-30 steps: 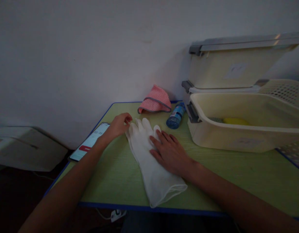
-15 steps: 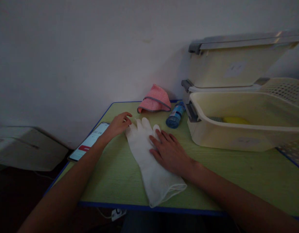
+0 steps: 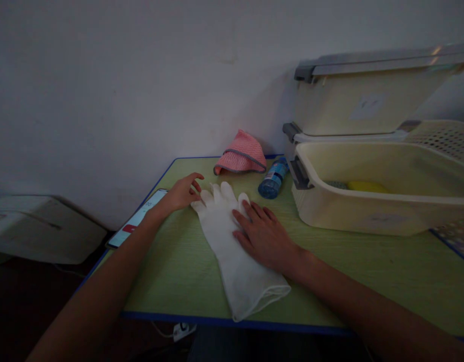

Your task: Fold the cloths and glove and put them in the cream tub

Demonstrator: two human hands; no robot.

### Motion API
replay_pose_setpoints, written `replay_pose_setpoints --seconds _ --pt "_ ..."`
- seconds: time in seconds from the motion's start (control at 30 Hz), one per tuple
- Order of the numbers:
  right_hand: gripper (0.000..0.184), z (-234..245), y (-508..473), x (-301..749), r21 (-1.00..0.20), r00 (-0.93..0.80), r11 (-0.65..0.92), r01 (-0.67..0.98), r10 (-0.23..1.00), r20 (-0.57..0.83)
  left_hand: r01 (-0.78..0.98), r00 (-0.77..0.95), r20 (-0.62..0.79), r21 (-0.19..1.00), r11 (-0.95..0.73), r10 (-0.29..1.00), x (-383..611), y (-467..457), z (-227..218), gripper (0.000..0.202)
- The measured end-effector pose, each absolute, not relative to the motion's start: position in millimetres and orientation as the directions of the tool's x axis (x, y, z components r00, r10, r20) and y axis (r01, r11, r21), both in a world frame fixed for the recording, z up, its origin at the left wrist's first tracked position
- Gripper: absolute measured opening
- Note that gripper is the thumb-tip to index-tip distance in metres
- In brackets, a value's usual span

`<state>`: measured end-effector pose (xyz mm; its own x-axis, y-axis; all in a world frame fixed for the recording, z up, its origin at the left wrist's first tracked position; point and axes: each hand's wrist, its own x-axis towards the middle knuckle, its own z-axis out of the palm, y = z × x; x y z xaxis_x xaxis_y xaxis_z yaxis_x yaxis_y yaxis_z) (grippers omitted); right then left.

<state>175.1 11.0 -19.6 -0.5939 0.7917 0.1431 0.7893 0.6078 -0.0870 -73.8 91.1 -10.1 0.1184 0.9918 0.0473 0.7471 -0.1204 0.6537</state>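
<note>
A white rubber glove lies flat on the green table, its fingers toward the wall and its open cuff toward me. My right hand rests flat on the glove's right side, fingers spread, pressing on the palm and the base of its right finger. My left hand is at the glove's leftmost fingers, with its own fingers bent and apart. Its fingertips are close to or touching the leftmost glove finger; the contact is partly hidden.
A phone lies at the table's left edge. Near the wall are a pink cloth and a blue bottle on its side. An open cream bin holds a yellow item; a lidded bin stands behind.
My left hand has shifted slightly left, and the glove's leftmost finger now lies spread further out to the left. My right hand has stayed on the glove.
</note>
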Motion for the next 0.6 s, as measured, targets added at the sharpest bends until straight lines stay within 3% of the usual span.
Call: replay_pose_setpoints --seconds 0.27,0.6 --pt "0.046 -20 12 175 -0.081 -0.596 0.611 0.788 0.789 0.149 0.813 0.089 0.102 0.568 -0.131 0.991 -67 91 -12 0.054" --pt "0.046 -20 12 175 -0.085 -0.596 0.611 0.787 0.789 0.150 0.733 0.184 -0.021 0.669 -0.122 0.983 -81 88 3 0.045"
